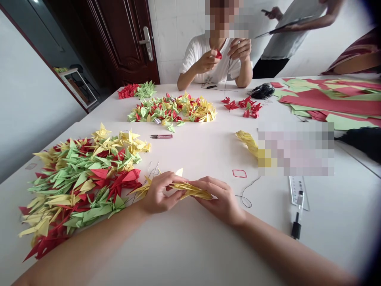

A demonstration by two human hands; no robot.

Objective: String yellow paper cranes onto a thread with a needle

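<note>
A bundle of yellow folded paper cranes (190,190) lies between my two hands, close above the white table. My left hand (163,192) curls its thumb and fingers around the left end of the bundle. From the other side, my right hand (222,196) closes its fingers over the right end. More yellow folded paper (144,188) pokes out behind my left hand, near some thin dark thread (154,171). A loose thread (246,198) trails on the table right of my right hand. My fingers hide part of the bundle.
Strung red, green and yellow cranes (86,174) cover the table's left. Behind are thread snips (161,136) and a mixed crane pile (174,108). A pen (297,216) and ruler (294,190) lie right, with paper strips (333,103) beyond. A co-worker (216,59) sits opposite, holding red paper and thread.
</note>
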